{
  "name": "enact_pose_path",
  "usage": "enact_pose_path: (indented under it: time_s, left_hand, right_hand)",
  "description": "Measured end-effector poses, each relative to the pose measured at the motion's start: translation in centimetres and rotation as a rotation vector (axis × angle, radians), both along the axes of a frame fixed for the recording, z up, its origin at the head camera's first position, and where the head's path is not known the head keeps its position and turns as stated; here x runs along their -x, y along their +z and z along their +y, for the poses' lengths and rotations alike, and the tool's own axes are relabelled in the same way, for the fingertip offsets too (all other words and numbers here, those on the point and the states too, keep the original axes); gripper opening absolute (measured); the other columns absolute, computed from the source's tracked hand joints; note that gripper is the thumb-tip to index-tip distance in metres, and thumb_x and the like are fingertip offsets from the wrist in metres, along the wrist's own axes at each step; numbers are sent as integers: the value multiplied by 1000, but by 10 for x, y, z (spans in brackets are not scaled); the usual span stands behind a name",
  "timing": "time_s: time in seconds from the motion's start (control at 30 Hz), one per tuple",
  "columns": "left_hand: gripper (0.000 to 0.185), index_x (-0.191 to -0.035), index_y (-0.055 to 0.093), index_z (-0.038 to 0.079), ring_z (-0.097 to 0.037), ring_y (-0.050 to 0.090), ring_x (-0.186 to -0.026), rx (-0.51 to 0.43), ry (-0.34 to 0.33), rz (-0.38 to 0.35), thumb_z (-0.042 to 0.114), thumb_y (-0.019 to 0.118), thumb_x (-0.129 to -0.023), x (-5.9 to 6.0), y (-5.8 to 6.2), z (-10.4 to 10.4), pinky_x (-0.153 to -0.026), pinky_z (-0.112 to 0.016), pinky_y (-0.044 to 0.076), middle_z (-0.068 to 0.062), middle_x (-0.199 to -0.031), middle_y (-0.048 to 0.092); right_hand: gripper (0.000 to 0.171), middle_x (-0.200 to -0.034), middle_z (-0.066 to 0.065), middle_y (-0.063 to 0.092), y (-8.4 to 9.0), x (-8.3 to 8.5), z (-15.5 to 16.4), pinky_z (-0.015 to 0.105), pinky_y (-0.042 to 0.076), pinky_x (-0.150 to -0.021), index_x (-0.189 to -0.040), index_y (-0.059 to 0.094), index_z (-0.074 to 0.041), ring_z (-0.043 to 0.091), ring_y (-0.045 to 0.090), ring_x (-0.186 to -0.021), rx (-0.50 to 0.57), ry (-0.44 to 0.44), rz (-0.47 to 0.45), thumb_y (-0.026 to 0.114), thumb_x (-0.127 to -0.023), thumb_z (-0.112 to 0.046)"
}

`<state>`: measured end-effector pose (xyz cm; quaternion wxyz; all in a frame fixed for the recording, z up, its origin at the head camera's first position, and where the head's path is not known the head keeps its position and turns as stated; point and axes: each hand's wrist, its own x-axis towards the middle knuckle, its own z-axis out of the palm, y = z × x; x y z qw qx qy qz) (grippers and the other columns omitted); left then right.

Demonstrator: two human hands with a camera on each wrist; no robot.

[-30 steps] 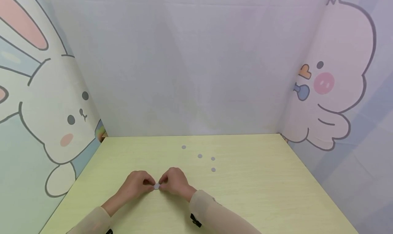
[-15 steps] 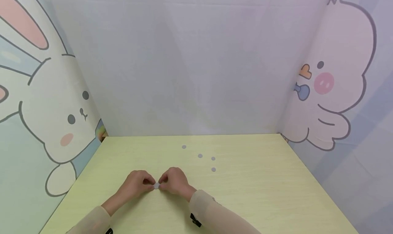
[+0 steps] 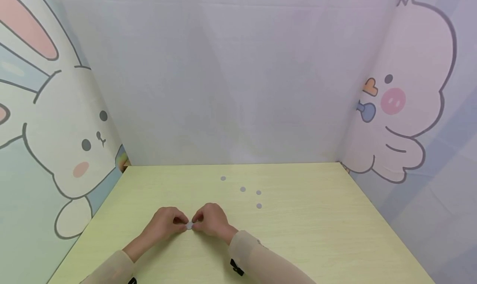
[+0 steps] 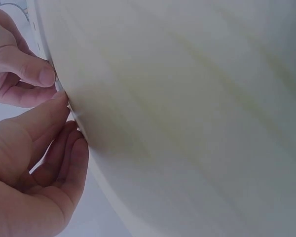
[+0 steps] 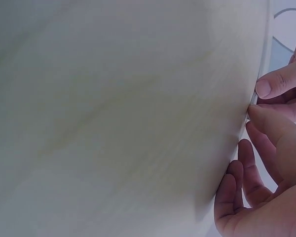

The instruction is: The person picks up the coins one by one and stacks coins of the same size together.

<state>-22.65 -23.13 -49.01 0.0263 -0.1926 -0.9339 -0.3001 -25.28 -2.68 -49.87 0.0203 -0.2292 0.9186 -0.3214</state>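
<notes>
A small flat grey coin (image 3: 189, 225) lies at the left front part of the table, between my two hands. From its left side, my left hand (image 3: 164, 224) pinches the coin's edge with thumb and curled index finger. My right hand (image 3: 212, 220) does the same on the right side. Both hands are low, fingertips down at the tabletop. In the left wrist view, the left hand (image 4: 34, 163) is close to the right hand's thumb (image 4: 47, 76). The right wrist view shows the right hand (image 5: 271, 173) with fingertips against the table surface; the coin is barely visible there.
Several more grey coins lie flat farther back, among them a rear coin (image 3: 223, 178), a middle coin (image 3: 243, 189) and a nearer coin (image 3: 258, 206). The pale yellow table (image 3: 316, 234) ends at a plain curtain (image 3: 231, 89), with cartoon-printed cloth on both sides.
Both hands stay almost still at the coin. The coin and hands have shifted very slightly to the left at most.
</notes>
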Motion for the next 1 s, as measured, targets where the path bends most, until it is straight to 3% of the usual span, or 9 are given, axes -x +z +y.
enact_pose_path:
  time_s: [1.0]
  left_hand:
    - [12,-89,82,17,-9,68,-81,14,-14,1,11,91,-83,-2,3,2,-72,-25,55,7,-89,77]
  right_hand:
    - [6,-77,-15,73,1,-1,1,19,45,-74,-82,86,-19,-1,51,-73,12,17,23,91,-85,-20]
